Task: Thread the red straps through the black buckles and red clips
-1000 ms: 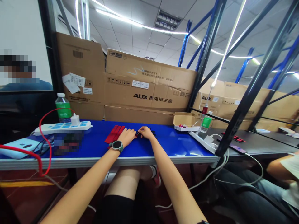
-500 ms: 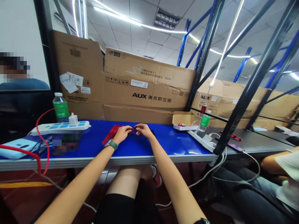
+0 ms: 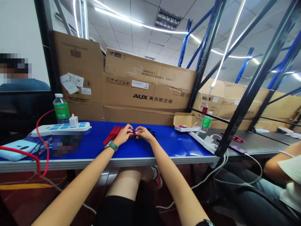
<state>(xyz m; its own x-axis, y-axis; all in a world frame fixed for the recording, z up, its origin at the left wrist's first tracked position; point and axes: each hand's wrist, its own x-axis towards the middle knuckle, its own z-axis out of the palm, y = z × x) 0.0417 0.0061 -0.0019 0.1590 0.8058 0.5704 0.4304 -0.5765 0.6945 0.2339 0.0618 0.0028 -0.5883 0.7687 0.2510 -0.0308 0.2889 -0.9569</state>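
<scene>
Ok, we see both hands up near the table's middle, pinching one small dark-and-red piece (image 3: 134,133) between them. L hand (image 3: 123,135) is almost closed, thumb + fingertips gathered on the piece; R hand (image 3: 143,133) makes the same tight pinch from the other side. Both seem to have hold of it, tho fingers hide most of it & we can't tell exactly what it is. It's held just above the blue tabletop (image 3: 169,144), not clearly resting on it. Just left of L hand lie red strips (image 3: 113,134); just right of R hand, a few small dark bits (image 3: 152,132). Green-strap watch (image 3: 112,145) on L wrist. Further left: white power strip (image 3: 60,127), green-label water bottle (image 3: 61,108), red cable (image 3: 37,135). Right: small open carton (image 3: 184,121) w/ red items inside. Co-worker's arm (image 3: 277,166) at far right, well apart. For a clean pinch we'd keep wrists low & steady, fingertips right at the piece, and hold it clear of the strips so nothing snags.
</scene>
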